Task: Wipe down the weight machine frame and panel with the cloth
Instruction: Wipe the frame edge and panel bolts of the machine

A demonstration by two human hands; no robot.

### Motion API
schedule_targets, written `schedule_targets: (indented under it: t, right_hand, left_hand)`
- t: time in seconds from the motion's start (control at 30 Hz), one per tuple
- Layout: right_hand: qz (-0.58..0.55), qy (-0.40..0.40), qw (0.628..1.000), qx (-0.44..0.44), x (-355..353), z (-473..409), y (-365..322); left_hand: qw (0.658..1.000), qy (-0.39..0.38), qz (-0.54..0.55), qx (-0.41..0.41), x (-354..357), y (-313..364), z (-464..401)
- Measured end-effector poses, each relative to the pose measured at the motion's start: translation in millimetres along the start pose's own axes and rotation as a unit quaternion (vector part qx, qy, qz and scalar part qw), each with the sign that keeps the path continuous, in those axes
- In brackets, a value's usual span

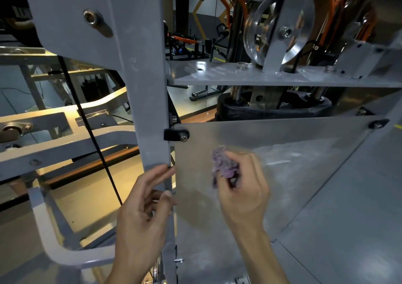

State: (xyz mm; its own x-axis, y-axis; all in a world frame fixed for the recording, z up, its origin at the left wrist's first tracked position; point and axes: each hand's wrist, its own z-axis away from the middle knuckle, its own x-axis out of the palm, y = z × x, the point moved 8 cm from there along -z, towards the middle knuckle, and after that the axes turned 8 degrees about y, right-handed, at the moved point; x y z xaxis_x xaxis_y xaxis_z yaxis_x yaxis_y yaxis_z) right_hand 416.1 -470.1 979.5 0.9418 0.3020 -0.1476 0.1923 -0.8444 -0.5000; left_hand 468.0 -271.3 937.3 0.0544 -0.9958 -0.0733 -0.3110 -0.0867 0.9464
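Gym floor spreads behind the weight machine, grey and dimly lit, with orange-framed equipment (185, 40) standing well back against a wall painted with yellow angled stripes. One grey upright post of the frame (148, 88) runs down the middle of the view, and one clear panel (293, 175) is fixed just to its right. Two bolts show at the panel's top corners: one in a black bracket at the top left corner (183, 136), one at the top right corner (378, 124). Above the panel's top edge lies one flat grey plate (217, 75) that carries one large shiny pulley wheel (272, 27). One black cable (87, 118) slants down left of the post. One hex bolt (92, 18) sits in the grey bracket at the upper left.

Two hands are in view. The left hand (143, 214) rests on the post's right edge near the panel's left edge, fingers loosely bent against the metal, holding nothing. The right hand (243, 188) grips one crumpled purple cloth (224, 164), bunched in its curled fingers and pressed to the upper left part of the panel; hand and cloth are blurred. Smeary streaks mark the panel to the right of the cloth.

White lettering on a dark garment in the top left corner is too blurred to read.
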Motion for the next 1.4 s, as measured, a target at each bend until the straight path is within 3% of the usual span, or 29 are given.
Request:
schedule_targets:
  t: [0.1, 0.2, 0.4, 0.6, 0.8, 0.93, 1.07, 1.4]
  right_hand:
    - [0.041, 0.030, 0.999, 0.009, -13.6, -5.8, 9.2]
    - [-0.008, 0.025, 1.000, -0.013, 0.8, -1.2, -13.8]
    - [-0.067, -0.116, 0.990, -0.038, 49.8, 29.9, -62.4]
    - [-0.078, -0.051, 0.995, -0.042, 36.6, -2.0, -67.6]
    - [-0.064, -0.131, 0.989, -0.001, 53.0, 38.6, -48.1]
    - [-0.089, -0.080, 0.993, -0.006, 44.6, 12.0, -56.7]
    - [-0.077, -0.095, 0.992, -0.016, 45.9, 19.4, -54.7]
    - [-0.001, 0.012, 0.991, 0.134, -12.2, 2.9, 31.9]
  left_hand:
    - [1.000, 0.001, 0.003, -0.003, -0.7, 0.0, 0.7]
    - [1.000, 0.002, 0.008, -0.001, -1.2, -1.5, 1.2]
    - [0.999, 0.032, 0.039, -0.019, -6.9, -8.3, 1.8]
    - [0.998, 0.046, 0.031, -0.010, -12.9, -6.5, 5.6]
    - [0.999, 0.042, 0.032, -0.013, -12.9, -4.8, 4.3]
    - [0.999, 0.038, 0.034, -0.012, -10.2, -5.8, 4.6]
    - [0.999, 0.033, 0.040, -0.010, -4.6, -4.1, 5.8]
    - [0.999, 0.003, 0.054, -0.005, 11.6, -4.4, 7.6]
